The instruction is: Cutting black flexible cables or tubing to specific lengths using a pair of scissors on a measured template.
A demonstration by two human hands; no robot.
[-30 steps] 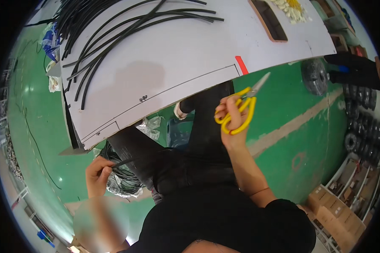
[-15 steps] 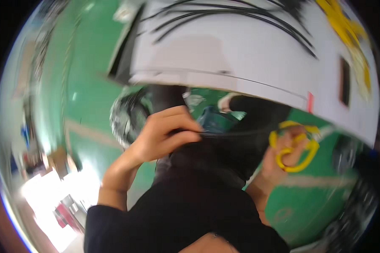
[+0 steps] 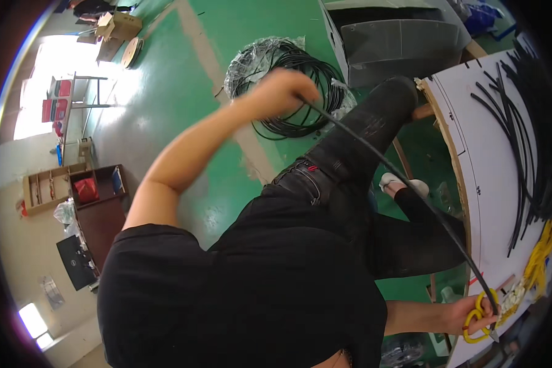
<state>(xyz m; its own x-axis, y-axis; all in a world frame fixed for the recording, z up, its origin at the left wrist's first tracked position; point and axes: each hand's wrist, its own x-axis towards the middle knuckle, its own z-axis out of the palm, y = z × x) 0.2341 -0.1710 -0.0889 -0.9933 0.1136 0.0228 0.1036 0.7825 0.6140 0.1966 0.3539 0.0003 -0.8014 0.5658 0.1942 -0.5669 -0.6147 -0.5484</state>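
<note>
The left hand [image 3: 283, 92] is closing in a fist around a smooth black cable [image 3: 398, 178], which is stretching taut and slightly curved across the lap toward the lower right. There the right hand [image 3: 472, 314] is gripping yellow-handled scissors [image 3: 481, 316], fingers through the loops, beside the cable's end. A glossy coil of black cable [image 3: 288, 80] is lying on the shiny green floor [image 3: 184, 73] behind. Cut black lengths [image 3: 521, 135] are resting on a flat white board [image 3: 490, 184].
</note>
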